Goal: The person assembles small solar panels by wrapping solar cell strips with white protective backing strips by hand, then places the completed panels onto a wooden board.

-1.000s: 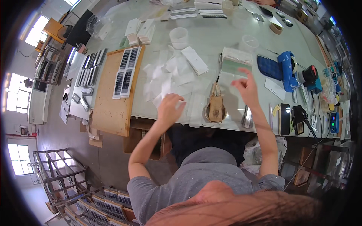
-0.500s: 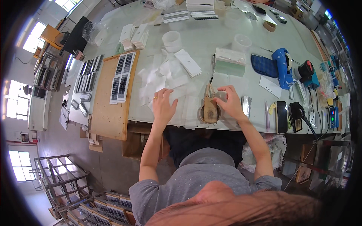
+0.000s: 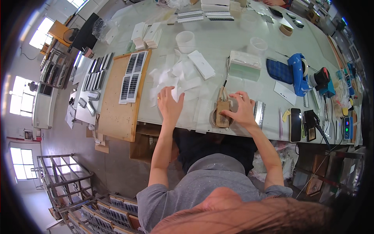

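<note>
Windows (image 3: pixel 22 95) and grey floor (image 3: pixel 117 167) left of pale surface (image 3: pixel 218 41); left hand (image 3: pixel 169 106), grip wide, by white sheets (image 3: pixel 182 74); right hand (image 3: pixel 242 112) at brown block (image 3: pixel 222 107), grip I cannot tell.

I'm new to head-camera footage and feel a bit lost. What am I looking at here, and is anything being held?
There is no machine: these are a person's own bare hands. The pictures come from a wide fisheye camera worn on the head, looking down, so straight edges bend near the rim.

The open left hand is over or beside loose white sheets, with nothing seen in it. The right hand has its thumb over a brown block; whether it grips it, I cannot tell.

The pale table also bears a wooden board with gridded panels and a blue tape dispenser.
</note>
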### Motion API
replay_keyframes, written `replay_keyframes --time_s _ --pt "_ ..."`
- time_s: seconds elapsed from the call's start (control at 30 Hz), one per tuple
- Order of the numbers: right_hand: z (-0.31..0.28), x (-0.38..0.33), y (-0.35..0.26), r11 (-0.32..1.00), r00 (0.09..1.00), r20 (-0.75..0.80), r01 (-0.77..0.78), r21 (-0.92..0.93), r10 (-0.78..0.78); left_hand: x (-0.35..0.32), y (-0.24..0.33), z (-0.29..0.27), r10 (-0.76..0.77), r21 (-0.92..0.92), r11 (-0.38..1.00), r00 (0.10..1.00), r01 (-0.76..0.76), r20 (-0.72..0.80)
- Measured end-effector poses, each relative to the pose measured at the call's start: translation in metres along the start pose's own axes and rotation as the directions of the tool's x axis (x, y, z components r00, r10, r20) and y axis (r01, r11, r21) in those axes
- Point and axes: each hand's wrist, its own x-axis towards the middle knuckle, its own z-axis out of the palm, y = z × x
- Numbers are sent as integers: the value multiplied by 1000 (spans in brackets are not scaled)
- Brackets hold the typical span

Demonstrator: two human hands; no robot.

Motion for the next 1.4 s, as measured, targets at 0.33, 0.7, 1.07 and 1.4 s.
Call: replay_keyframes --time_s 0.33,0.7,1.07,1.4 --pt "1 -6 1 999 996 -81 48 0 -48 26 -16 -3 -289 -333 871 925 361 247" --pt "14 14 -38 962 978 -65 209 176 -200 3 -14 6 -255 -762 310 822 569 509" --pt "14 28 -63 903 961 -114 275 331 -251 0 30 -23 -233 -928 276 954 249 187" --pt "7 51 -57 429 940 338 -289 856 -39 -43 89 -30 -94 -808 346 874 477 476"
